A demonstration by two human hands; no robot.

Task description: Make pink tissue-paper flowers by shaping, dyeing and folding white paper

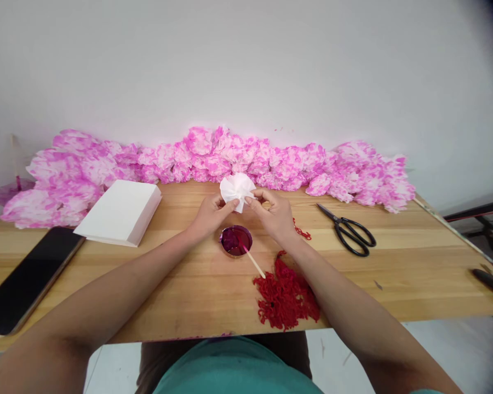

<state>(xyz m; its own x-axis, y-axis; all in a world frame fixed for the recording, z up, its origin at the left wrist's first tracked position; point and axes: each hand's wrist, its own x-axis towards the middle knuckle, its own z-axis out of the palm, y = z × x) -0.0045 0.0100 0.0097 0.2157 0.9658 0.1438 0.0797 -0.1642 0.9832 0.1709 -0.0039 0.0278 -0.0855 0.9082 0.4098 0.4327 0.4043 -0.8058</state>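
Note:
A white, pleated piece of thin paper (237,187) is fanned out between my two hands above the middle of the table. My left hand (215,214) pinches its lower left part, thumb on top. At its right edge my right hand (273,212) grips it between thumb and forefinger. Just below the hands stands a small round bowl (236,241) of dark purple-red liquid, with a thin stick (254,261) leaning out of it. The stick's outer end rests by a heap of red yarn-like strands (285,295), partly beside my right forearm.
Pink and white paper flowers (238,153) line the wall at the back. On the left lie a stack of white paper (119,210) and a black phone (28,279). Black-handled scissors (351,232) lie to the right, and another dark handle (491,282) is at the far right edge.

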